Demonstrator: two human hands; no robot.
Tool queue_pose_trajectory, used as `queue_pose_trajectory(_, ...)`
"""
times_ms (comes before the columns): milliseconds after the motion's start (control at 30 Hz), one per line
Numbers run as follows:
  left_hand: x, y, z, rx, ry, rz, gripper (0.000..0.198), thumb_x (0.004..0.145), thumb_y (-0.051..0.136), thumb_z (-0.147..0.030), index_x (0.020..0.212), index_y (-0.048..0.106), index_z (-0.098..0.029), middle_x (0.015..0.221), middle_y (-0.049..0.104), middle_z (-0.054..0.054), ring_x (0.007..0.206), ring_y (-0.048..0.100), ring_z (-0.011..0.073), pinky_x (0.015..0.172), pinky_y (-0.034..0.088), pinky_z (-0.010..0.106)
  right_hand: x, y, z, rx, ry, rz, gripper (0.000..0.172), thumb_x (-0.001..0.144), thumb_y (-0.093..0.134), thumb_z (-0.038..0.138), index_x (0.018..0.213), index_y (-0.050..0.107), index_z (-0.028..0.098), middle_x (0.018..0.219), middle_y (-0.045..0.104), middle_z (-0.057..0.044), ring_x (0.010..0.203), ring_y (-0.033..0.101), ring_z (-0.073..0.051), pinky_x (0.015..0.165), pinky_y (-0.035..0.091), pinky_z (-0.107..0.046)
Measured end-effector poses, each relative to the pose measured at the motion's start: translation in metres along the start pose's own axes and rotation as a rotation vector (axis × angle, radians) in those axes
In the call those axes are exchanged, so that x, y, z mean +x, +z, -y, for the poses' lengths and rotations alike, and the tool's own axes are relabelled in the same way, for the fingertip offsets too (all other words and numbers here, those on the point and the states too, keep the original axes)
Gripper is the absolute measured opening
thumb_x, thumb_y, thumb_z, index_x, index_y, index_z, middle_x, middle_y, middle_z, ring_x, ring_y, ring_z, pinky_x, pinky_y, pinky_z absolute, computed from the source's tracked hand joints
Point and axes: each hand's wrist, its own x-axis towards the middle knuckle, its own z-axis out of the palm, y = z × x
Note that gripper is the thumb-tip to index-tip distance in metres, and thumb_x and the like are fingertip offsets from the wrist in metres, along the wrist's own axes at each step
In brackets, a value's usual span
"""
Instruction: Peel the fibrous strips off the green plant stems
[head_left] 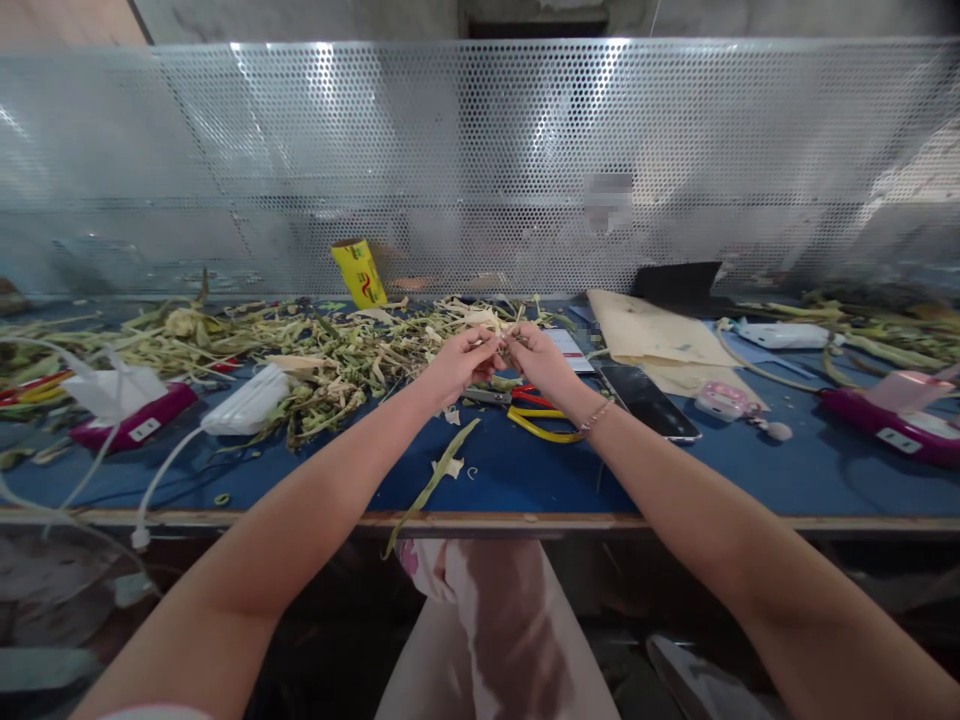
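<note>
Over the blue table, my left hand [471, 355] and my right hand [534, 355] meet, fingertips pinched together. Whatever lies between the fingers is small and mostly hidden; I cannot make it out. Behind and to the left of them spreads a heap of cut, dried-looking plant stems [360, 350]. Scissors with red and yellow handles [544, 433] lie just below my right hand, their blades pointing left. Closer to the front edge, a long green leaf strip [439, 475] rests beside a pale scrap and hangs over the edge.
A perforated metal screen [420, 150] stands along the back. A yellow packet [358, 272] leans near it. To the right lie a dark phone [649, 402], brown paper [645, 330] and a pink case [721, 400]. Left are a white power bank [247, 400] and a purple power strip [172, 408] with cables.
</note>
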Motion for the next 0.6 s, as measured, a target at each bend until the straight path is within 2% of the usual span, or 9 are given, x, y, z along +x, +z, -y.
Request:
queue_pose_trajectory(167,0.001,-0.003,-0.005,-0.122,-0.096,-0.03,0.025,0.078,0.05,-0.041,0.08,0.053,-0.016,0.058,0.06,0.003,0.049,0.053,0.0105,0.051,0.04,0.023,0.0,-0.007,0.002,0.064,0.023,-0.03,0.021,0.076,0.051,0.034,0.064,0.041,0.02,0.042,0.03,0.009,0.038,0.025,-0.005,0.039,0.02,-0.019)
queue_pose_trajectory(300,0.001,-0.002,-0.004,-0.144,-0.083,-0.032,0.018,0.074,0.059,-0.032,0.079,0.051,-0.016,0.062,0.061,0.002,0.051,0.054,0.0085,0.056,0.043,0.022,0.0,-0.008,0.004,0.085,0.026,-0.017,0.024,0.074,0.053,0.037,0.064,0.04,0.02,0.042,0.028,0.01,0.037,0.022,-0.004,0.039,0.018,-0.02)
queue_pose_trajectory(400,0.001,0.0,0.001,-0.138,-0.06,-0.005,0.025,0.068,0.065,-0.028,0.083,0.048,-0.017,0.062,0.061,0.0,0.054,0.055,0.0078,0.058,0.044,0.022,-0.001,-0.008,0.006,0.096,0.028,0.003,0.023,0.074,0.054,0.037,0.065,0.042,0.02,0.042,0.028,0.01,0.037,0.022,-0.004,0.039,0.017,-0.02)
queue_pose_trajectory(600,0.001,0.002,0.005,-0.229,-0.023,0.031,0.026,0.07,0.064,-0.029,0.086,0.046,-0.019,0.062,0.061,-0.002,0.055,0.058,0.0074,0.059,0.046,0.022,-0.001,-0.006,0.006,0.135,0.01,0.01,0.023,0.071,0.056,0.038,0.067,0.044,0.02,0.047,0.038,0.008,0.039,0.028,-0.004,0.039,0.018,-0.02)
